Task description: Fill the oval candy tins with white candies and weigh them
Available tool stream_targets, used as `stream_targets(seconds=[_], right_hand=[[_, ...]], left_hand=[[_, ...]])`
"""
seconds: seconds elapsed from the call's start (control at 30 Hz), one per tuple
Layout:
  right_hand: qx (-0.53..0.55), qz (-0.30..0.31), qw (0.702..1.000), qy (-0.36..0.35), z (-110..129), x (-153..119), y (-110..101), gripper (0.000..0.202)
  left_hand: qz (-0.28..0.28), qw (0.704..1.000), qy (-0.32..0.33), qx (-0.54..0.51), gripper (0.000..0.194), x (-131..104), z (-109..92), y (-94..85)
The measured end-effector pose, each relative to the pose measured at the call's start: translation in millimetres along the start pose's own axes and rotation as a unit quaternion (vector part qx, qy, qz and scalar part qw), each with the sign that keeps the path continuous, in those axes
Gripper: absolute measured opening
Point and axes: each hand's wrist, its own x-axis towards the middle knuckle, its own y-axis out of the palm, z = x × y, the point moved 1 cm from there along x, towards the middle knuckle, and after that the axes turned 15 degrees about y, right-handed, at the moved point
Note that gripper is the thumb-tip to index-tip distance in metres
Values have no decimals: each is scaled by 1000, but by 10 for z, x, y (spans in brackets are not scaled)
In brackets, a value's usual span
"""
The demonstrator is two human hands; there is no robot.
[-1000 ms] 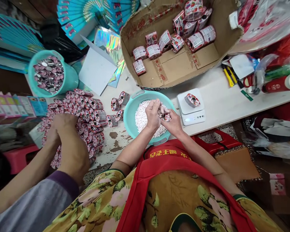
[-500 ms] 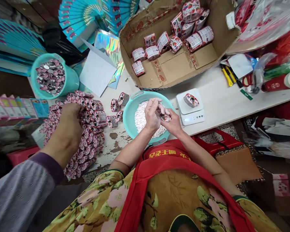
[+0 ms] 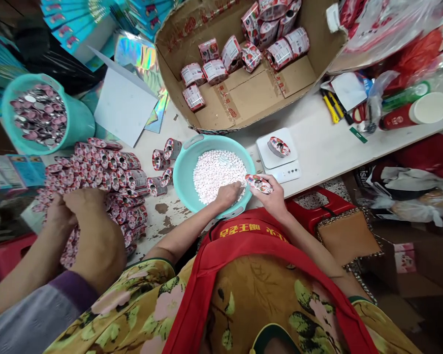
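Note:
My right hand [image 3: 273, 197] grips a small oval berry-printed tin [image 3: 259, 183], its end with a dark opening facing up, by the near rim of a turquoise basin [image 3: 182, 183]. Inside the basin lie many small white pellets, like candies [image 3: 216, 169]. Low in the basin, my left hand [image 3: 228, 195] touches the pellets with its fingers curled together; what they hold is hidden. A similar tin [image 3: 279, 147] lies on a small white scale [image 3: 269, 160] to the right of the basin.
Loose tins [image 3: 156, 186] and a big tin pile [image 3: 107, 172] lie left. Another person's hands [image 3: 83, 204] work at that pile. A turquoise bucket [image 3: 83, 123] holds metal caps. Behind the basin stands a cardboard box [image 3: 214, 105] with wrapped tin packs; a yellow cutter [image 3: 331, 107] lies right.
My left hand has moved from over the tin down to the pellets. My right hand has shifted right with the tin. The other person's second hand has come into view.

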Motion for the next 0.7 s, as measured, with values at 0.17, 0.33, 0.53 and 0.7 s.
stream_targets(seconds=[0.17,0.33,0.53,0.7], right_hand=[[-27,3,999,-29,-74,38,68,45],[-60,6,997,-41,-63,128,86,44],[-97,1,991,-91,24,183,228,38],[-72,1,993,-93,37,258,307,36]], left_hand=[[-122,928,-74,-343,25,110,121,-372],[-146,841,-113,-509,31,199,52,-616],[-89,941,76,-318,23,111,-685,-763],[-39,960,130,-243,10,136,-1024,-824]])
